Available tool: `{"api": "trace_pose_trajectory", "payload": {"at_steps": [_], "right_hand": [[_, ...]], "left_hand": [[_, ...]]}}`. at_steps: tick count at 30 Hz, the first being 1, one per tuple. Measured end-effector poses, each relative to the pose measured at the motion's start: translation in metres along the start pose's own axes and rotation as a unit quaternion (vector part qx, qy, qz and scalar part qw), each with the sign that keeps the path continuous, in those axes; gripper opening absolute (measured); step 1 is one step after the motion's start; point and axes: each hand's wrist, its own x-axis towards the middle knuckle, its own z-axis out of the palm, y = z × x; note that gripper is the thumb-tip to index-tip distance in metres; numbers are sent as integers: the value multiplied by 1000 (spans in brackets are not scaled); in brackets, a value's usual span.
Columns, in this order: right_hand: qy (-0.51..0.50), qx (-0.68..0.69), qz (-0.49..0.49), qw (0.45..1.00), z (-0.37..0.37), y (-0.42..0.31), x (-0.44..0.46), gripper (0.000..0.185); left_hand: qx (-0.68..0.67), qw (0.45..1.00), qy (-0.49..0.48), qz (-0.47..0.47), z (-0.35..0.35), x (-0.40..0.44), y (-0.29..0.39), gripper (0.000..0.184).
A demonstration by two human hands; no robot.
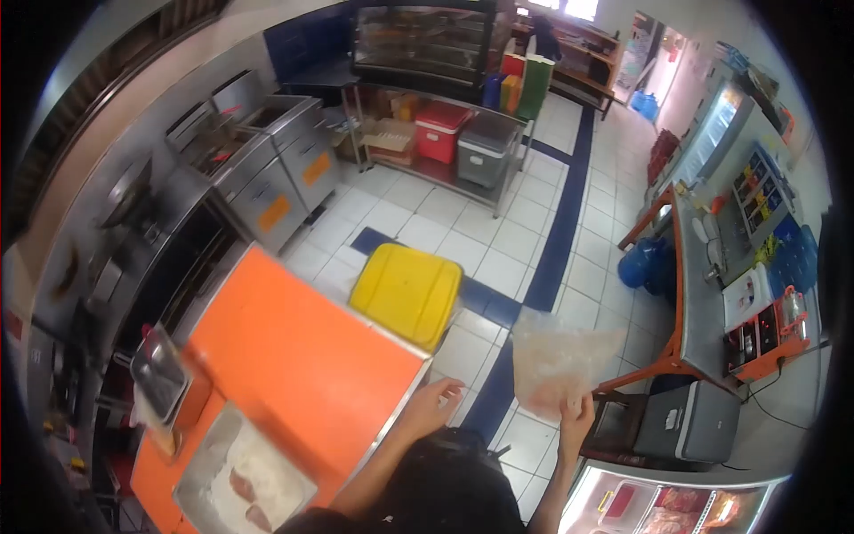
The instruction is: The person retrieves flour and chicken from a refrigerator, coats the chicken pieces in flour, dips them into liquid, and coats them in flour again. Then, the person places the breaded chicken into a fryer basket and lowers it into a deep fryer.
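My right hand (576,415) pinches a clear plastic bag (559,356), held up over the floor. Something pale pinkish shows low in the bag, too blurred to name. Beside the edge of the orange table (294,338), my left hand (433,405) is held in the air with loosely bent fingers, apart and with nothing in them. On that table a metal tray (302,488) holds white powder that looks like flour. Two brownish-pink pieces (240,485), which look like meat, lie in the powder.
A yellow lidded bin (407,295) stands against the table's far edge. To my right are a grey cooler (685,418), a lit display case with packed meat (680,512) and a metal-topped table (698,285). Fryers (267,169) line the left wall.
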Motion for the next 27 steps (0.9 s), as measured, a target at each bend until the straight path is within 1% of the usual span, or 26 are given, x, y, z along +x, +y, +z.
{"api": "trace_pose_trajectory", "payload": {"at_steps": [2, 3, 4, 5, 6, 8, 9, 10, 12, 14, 15, 17, 18, 20, 21, 23, 24, 26, 27], "right_hand": [[70, -22, 13, 997, -12, 31, 14, 34], [69, -32, 18, 997, -14, 34, 15, 34], [88, -17, 53, 995, -13, 33, 27, 38], [108, -3, 87, 990, -11, 34, 39, 42], [104, -14, 88, 991, -9, 44, 48, 42], [187, 7, 124, 974, -5, 63, 67, 51], [181, 38, 128, 974, -2, 60, 78, 55], [173, 20, 134, 976, -5, 70, 89, 55], [240, 51, 175, 953, -4, 99, 113, 53], [256, 26, 199, 946, 6, 104, 142, 50], [254, 11, 211, 944, 16, 106, 157, 49], [235, -23, 234, 943, 35, 106, 184, 47], [220, -36, 240, 945, 47, 108, 202, 45], [184, -60, 246, 950, 75, 113, 236, 43], [163, -71, 251, 952, 89, 115, 250, 42], [119, -85, 266, 953, 123, 121, 279, 39], [94, -92, 275, 952, 141, 123, 291, 38], [34, -113, 286, 951, 174, 134, 315, 36], [-78, -184, 223, 954, 178, 153, 325, 37]], "left_hand": [[1, 999, -21, -40, 4, 66, -19, 27], [-5, 998, -34, -49, 4, 97, -44, 26], [-12, 997, -44, -55, 7, 141, -73, 26], [33, 998, -39, -45, 11, 182, -104, 26], [76, 996, -34, -37, 14, 222, -136, 27], [148, 986, -67, -31, 11, 308, -193, 29], [177, 978, -76, -77, 3, 347, -200, 29], [206, 966, -90, -125, -5, 382, -209, 29], [255, 949, -101, -156, -7, 451, -264, 33], [308, 921, -125, -204, -8, 504, -298, 43], [301, 920, -135, -213, -5, 524, -321, 43], [305, 923, -73, -221, 0, 546, -362, 53], [304, 921, -82, -230, -2, 554, -368, 53], [303, 897, -135, -293, -8, 563, -375, 54], [306, 892, -144, -301, -10, 563, -374, 54], [296, 925, -88, -223, -21, 553, -366, 47], [299, 921, -96, -230, -34, 543, -351, 47], [256, 956, -5, -143, -64, 517, -297, 34], [241, 962, 45, -122, -81, 492, -270, 29]]}}
